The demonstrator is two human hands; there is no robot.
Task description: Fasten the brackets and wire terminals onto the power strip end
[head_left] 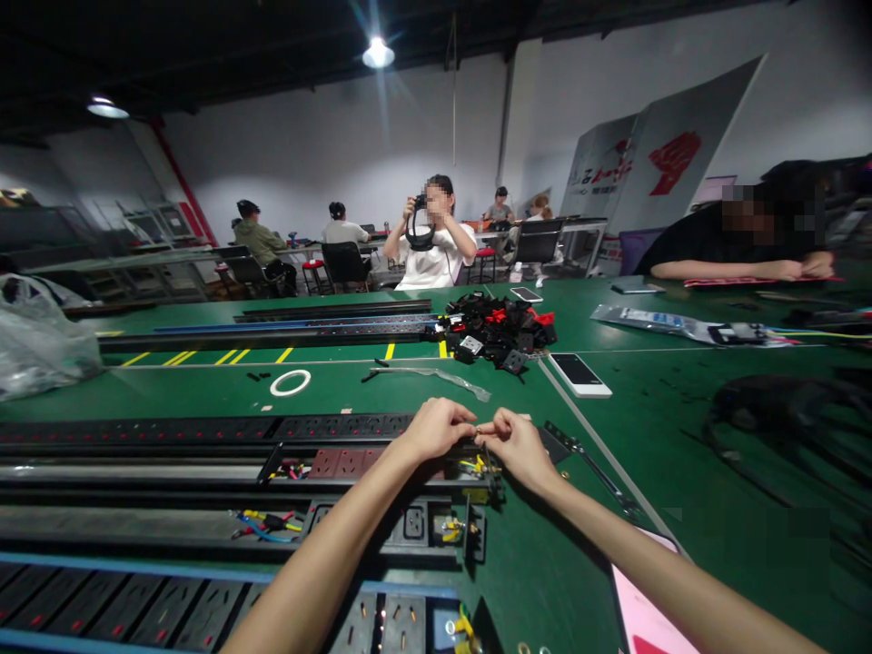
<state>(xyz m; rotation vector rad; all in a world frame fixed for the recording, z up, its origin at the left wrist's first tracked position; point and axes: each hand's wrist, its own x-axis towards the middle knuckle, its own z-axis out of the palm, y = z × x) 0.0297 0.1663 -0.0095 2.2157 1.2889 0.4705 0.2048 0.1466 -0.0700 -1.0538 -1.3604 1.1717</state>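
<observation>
My left hand [438, 427] and my right hand [516, 447] meet fingertip to fingertip, both pinched closed. Whatever sits between the fingers is too small to make out. Just below them is the end of a long black power strip with brown sockets [339, 463], where yellow wires [475, 465] stick out. Nearer me lies another open strip with black sockets [414, 521], a yellow wire end [452, 529] and a black end plate [475, 534]. My left forearm crosses over these strips and hides parts of them.
Behind my hands are a pile of black and red socket parts [500, 322], a white phone [580, 375] and a white tape ring [290, 382]. A black tool [599, 468] lies right of my right hand. Plastic bags and black cables lie farther out; people sit beyond.
</observation>
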